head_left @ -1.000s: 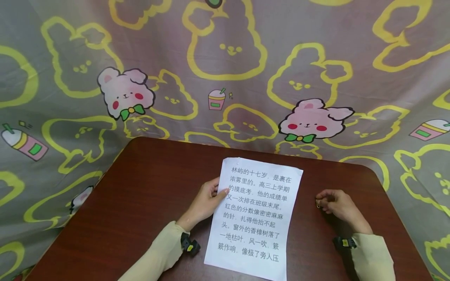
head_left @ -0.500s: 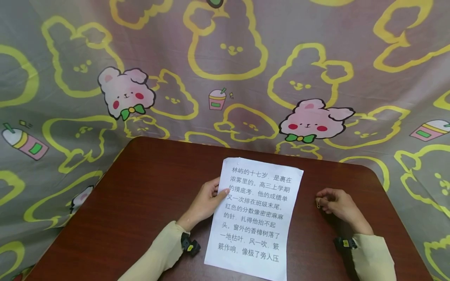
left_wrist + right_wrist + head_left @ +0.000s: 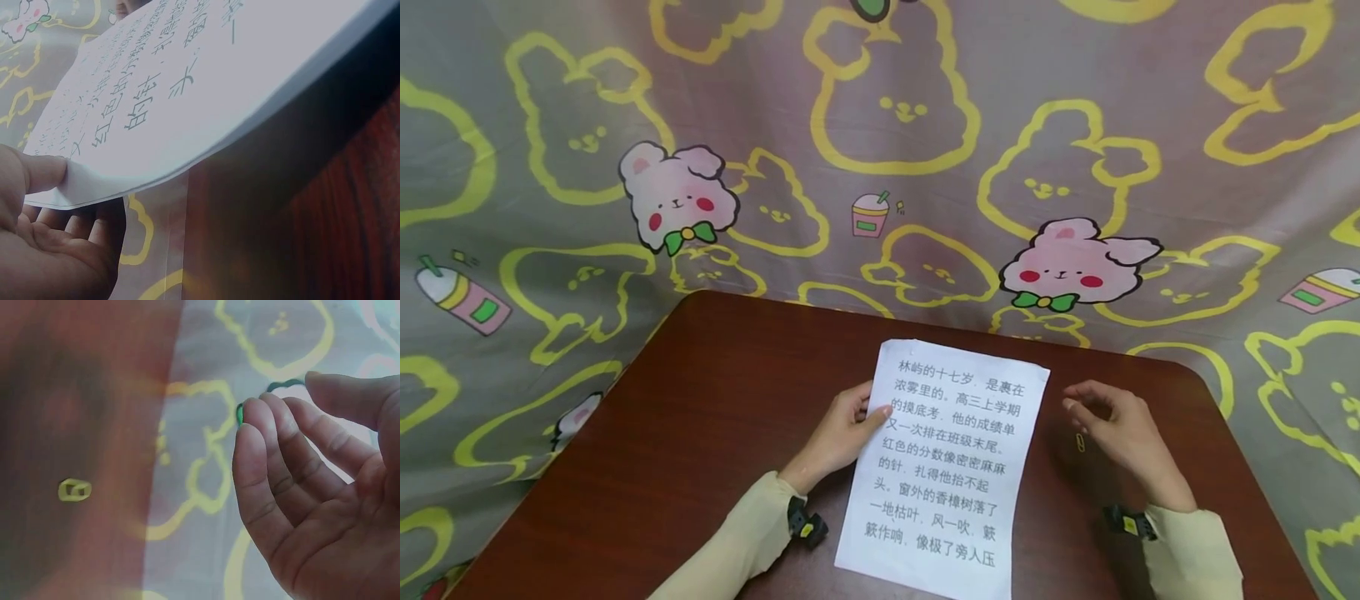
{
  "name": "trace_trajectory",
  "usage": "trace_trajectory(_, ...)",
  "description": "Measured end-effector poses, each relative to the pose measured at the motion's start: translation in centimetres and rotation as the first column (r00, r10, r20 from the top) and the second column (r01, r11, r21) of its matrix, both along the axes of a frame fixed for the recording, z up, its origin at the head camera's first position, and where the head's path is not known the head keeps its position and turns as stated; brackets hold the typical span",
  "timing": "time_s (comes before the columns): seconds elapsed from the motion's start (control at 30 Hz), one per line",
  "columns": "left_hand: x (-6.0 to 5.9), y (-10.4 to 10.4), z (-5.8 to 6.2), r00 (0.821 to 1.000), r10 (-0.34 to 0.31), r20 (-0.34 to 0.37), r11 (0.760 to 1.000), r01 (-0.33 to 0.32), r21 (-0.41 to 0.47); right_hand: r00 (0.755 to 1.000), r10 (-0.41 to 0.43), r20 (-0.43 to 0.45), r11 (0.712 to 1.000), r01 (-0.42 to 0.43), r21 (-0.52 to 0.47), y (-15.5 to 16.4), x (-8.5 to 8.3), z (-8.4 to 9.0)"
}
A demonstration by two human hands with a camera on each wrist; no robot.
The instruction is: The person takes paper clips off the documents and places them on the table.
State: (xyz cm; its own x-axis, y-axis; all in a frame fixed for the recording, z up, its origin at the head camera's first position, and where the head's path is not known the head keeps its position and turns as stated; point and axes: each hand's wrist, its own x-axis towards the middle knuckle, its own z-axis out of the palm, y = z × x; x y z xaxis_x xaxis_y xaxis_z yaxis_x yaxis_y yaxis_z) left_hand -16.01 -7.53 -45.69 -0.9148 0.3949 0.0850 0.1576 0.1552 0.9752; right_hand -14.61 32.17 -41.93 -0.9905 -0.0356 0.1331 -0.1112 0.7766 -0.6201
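A white paper (image 3: 951,467) printed with rows of Chinese characters is held tilted over the table's middle; I cannot tell whether it is more than one sheet. My left hand (image 3: 837,432) pinches its left edge, thumb (image 3: 47,173) on the printed face and fingers beneath. On the tabletop to the right lies a small gold-coloured paper clip (image 3: 1080,442), also visible as a yellowish loop, the paper clip (image 3: 74,490), in the right wrist view. Just above it hovers my right hand (image 3: 1118,429), holding nothing, its fingers loosely bent and the thumb apart from them.
The dark reddish-brown wooden table (image 3: 715,400) has rounded far corners. Behind it hangs a grey-pink curtain (image 3: 790,108) with yellow outlines and rabbit heads. A small black camera (image 3: 807,523) sits on the left wrist and another camera (image 3: 1129,522) on the right.
The right hand has let go of the paper clip, which now lies on the table, and has risen slightly with its fingers spread apart. The left hand keeps its hold on the paper.
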Motion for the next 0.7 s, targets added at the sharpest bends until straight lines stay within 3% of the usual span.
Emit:
trace_trajectory(0.37,-0.1,0.1,-0.1,1.0,0.0,0.0,1.0,0.0,-0.006,0.985,0.027,-0.17,1.0,-0.028,-0.003,-2.5,0.5,2.2)
trace_trajectory(0.7,0.0,0.2,-0.1,1.0,0.003,0.008,1.0,-0.003,-0.008,0.973,0.038,-0.228,0.996,-0.055,-0.068,-4.1,-0.2,3.5)
